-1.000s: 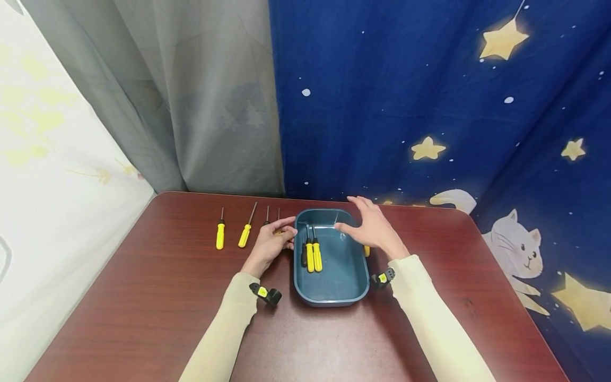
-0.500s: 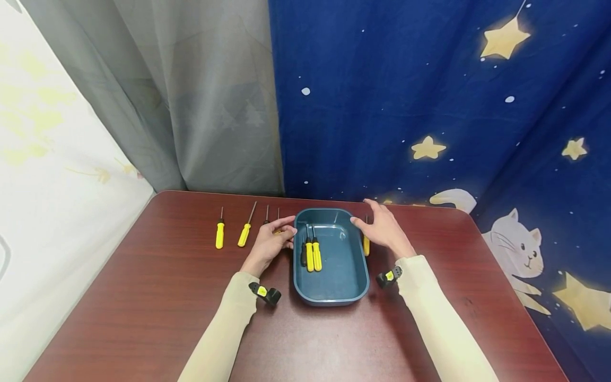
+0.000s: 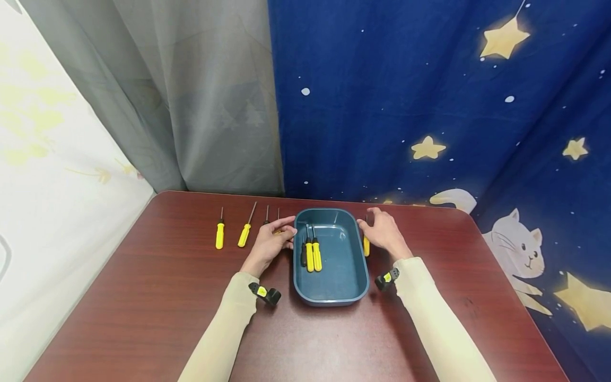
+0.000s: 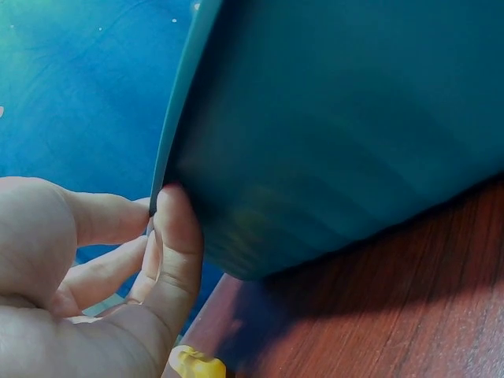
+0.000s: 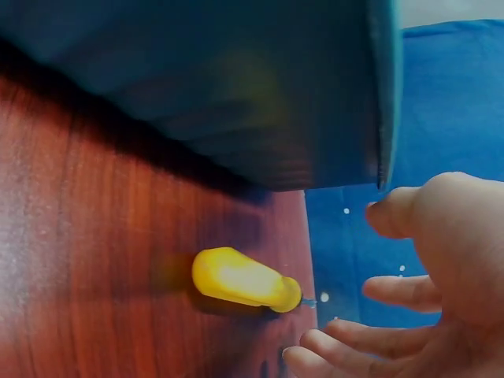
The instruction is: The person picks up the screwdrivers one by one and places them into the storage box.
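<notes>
A dark blue rectangular plastic tub (image 3: 345,270) sits mid-table. My left hand (image 3: 268,246) pinches its left rim; the left wrist view shows the thumb and fingertips on either side of the rim (image 4: 175,118). In the tub, two yellow-handled screwdrivers (image 3: 313,257) lie beside a black-handled one (image 3: 303,255). To the right of the tub my right hand (image 3: 385,233) hovers with spread, slightly bent fingers, holding nothing. Its thumb is near the right rim. Below it a yellow-handled screwdriver (image 5: 240,277) lies on the table, its shaft partly hidden by the hand in the head view.
Several more screwdrivers lie left of the tub, among them a yellow-handled one (image 3: 220,235) and another (image 3: 245,234); some are partly behind my left hand. Beyond the reddish-brown table (image 3: 157,297) hang a grey curtain (image 3: 224,106) and a blue starry curtain (image 3: 363,106).
My right hand has moved from over the tub's right rim outward to the right, above the screwdriver there. The left hand and the tub stay in place.
</notes>
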